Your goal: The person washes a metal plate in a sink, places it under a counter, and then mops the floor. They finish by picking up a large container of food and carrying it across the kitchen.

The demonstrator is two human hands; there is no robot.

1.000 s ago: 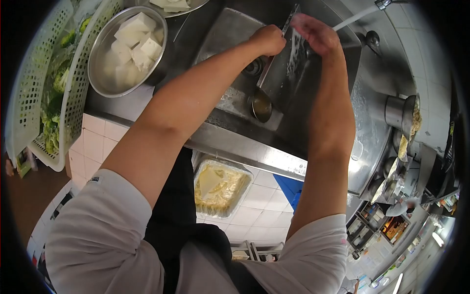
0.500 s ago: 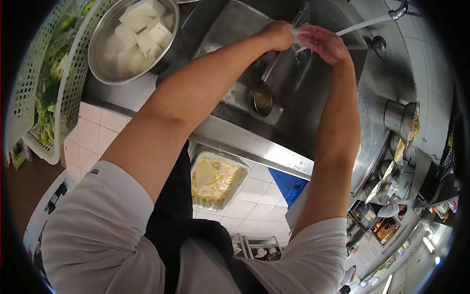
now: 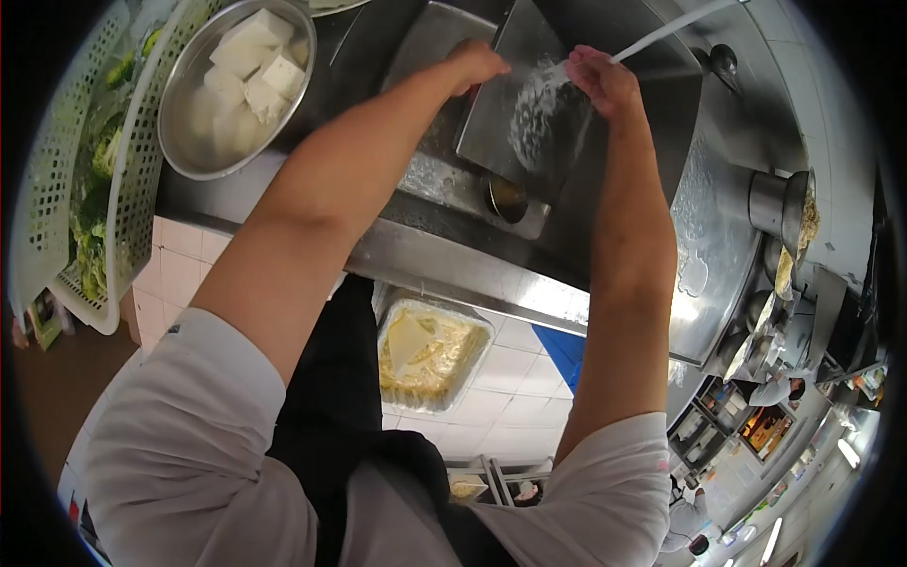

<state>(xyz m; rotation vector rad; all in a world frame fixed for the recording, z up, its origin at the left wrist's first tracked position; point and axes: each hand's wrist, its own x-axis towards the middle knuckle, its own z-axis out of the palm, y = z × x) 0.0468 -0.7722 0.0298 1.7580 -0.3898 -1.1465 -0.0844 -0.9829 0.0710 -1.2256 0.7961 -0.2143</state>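
My left hand [image 3: 477, 66] is closed on the left edge of a flat, shiny metal plate [image 3: 491, 123], perhaps a wide blade, tilted over the sink. Water runs across the plate's face. My right hand [image 3: 605, 83], open with its fingers slightly curled, is at the water stream [image 3: 661, 34] by the plate's right side. A ladle [image 3: 508, 198] with yellowish liquid in its bowl lies below the plate, its handle hidden. Beneath the ladle is a metal tray [image 3: 425, 180] in the sink [image 3: 652, 132].
A metal bowl [image 3: 168, 123] of white blocks in water stands at left, beside a perforated basket [image 3: 128, 170] of green vegetables. A foil-like tray [image 3: 482, 342] of yellowish food is below the counter edge. Pots [image 3: 775, 200] stand at right; people [image 3: 777, 389] are farther off.
The flat metal piece, seen nearly edge-on before, now shows its broad face. My hands have moved left and farther apart. The view has shifted slightly.
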